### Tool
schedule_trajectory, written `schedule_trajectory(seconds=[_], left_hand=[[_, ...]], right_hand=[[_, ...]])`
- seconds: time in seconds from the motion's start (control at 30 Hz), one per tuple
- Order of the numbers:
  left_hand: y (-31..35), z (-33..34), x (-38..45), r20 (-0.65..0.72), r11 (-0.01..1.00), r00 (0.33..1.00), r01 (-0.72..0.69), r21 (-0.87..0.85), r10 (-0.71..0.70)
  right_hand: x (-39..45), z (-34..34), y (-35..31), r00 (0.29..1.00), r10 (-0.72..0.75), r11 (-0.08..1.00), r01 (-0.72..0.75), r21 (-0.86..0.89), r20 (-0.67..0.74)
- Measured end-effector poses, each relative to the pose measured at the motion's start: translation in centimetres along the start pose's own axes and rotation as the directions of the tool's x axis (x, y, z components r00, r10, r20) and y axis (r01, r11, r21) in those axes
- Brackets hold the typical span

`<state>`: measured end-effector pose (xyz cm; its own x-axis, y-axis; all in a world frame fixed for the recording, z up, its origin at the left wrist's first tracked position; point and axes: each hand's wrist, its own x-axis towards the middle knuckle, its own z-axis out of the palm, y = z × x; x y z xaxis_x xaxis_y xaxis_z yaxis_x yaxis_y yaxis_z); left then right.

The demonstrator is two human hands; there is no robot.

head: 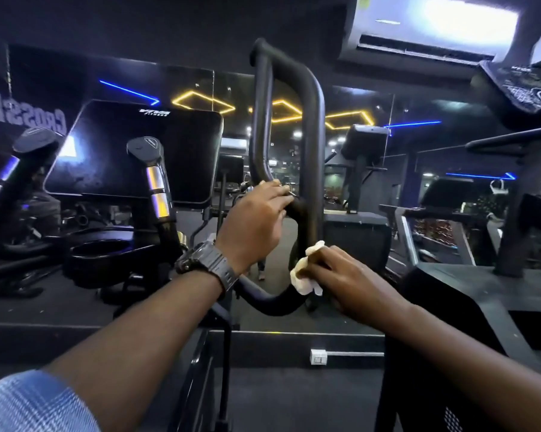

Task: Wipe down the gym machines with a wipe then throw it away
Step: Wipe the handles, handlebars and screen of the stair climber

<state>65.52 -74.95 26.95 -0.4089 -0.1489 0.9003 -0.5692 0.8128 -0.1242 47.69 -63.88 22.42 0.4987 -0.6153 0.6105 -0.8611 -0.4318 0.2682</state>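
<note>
In the head view, the left hand point(256, 218) curls around the black looped handlebar point(309, 145), its fingertips hidden behind the tube. Lower on that handlebar, the right hand point(341, 275) presses a crumpled white wipe point(303, 280) against the bend; the fingers cover most of it. Left of the handlebar sits a dark console screen point(132, 151), its lettering unreadable.

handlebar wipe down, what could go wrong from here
1. The white wipe is bunched small under the right hand, so it may cover only one side of the black looped handlebar and miss the back.
2. The left hand grips the bar bare just above, and could re-soil that part once cleaned.
3. The wristwatch sits close to the lower bend and might knock against it.
</note>
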Motion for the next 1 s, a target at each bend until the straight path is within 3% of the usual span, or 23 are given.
schedule_trajectory(seconds=[0.07,0.17,0.33,0.37,0.43,0.5,0.53,0.7,0.77,0.87,0.93,1.0], left_hand=[[0.6,0.1,-0.1,-0.012,1.0,1.0,-0.017,-0.017,0.017],[1.9,0.2,0.3,-0.038,0.998,0.999,0.029,-0.05,-0.031],[4.3,0.9,-0.9,-0.067,0.992,0.994,0.082,-0.093,-0.088],[4.8,1.2,-1.5,-0.063,0.984,0.989,0.125,-0.129,-0.134],[5.7,2.3,-2.7,-0.063,0.94,0.96,0.252,-0.229,-0.273],[6.6,3.1,-3.4,-0.088,0.846,0.877,0.423,-0.325,-0.472],[6.9,3.2,-3.6,-0.091,0.79,0.823,0.498,-0.358,-0.56],[10.4,4.3,-5.4,-0.166,0.644,0.629,0.693,-0.323,-0.76],[11.4,5.2,-6.5,-0.201,0.623,0.591,0.729,-0.284,-0.782],[12.7,5.9,-7.5,-0.249,0.604,0.553,0.759,-0.242,-0.795],[13.5,6.0,-7.9,-0.245,0.594,0.544,0.765,-0.247,-0.802],[14.1,6.2,-8.3,-0.258,0.602,0.55,0.768,-0.217,-0.795]], right_hand=[[1.6,-0.8,1.3,0.984,0.134,0.99,-0.127,0.066,-0.119],[5.2,-1.9,3.5,0.918,0.209,0.978,-0.19,0.088,-0.336],[-1.4,2.6,0.6,0.967,0.067,0.984,-0.023,0.176,-0.247],[-1.7,2.9,0.8,0.959,0.077,0.975,-0.016,0.22,-0.274],[0.1,2.8,2.1,0.877,0.259,0.923,-0.102,0.371,-0.404],[2.0,2.7,2.9,0.767,0.502,0.787,-0.214,0.578,-0.399],[2.2,3.1,2.8,0.756,0.554,0.707,-0.205,0.676,-0.35],[-3.0,7.3,1.7,0.839,0.523,0.481,-0.147,0.864,-0.149],[-2.2,7.9,2.8,0.819,0.572,0.221,-0.191,0.956,0.032],[0.8,8.0,4.2,0.855,0.467,-0.282,-0.099,0.954,0.227],[0.8,9.3,4.1,0.888,0.385,-0.393,-0.091,0.915,0.253],[-0.9,12.1,3.6,0.92,0.269,-0.384,-0.169,0.908,0.284]])
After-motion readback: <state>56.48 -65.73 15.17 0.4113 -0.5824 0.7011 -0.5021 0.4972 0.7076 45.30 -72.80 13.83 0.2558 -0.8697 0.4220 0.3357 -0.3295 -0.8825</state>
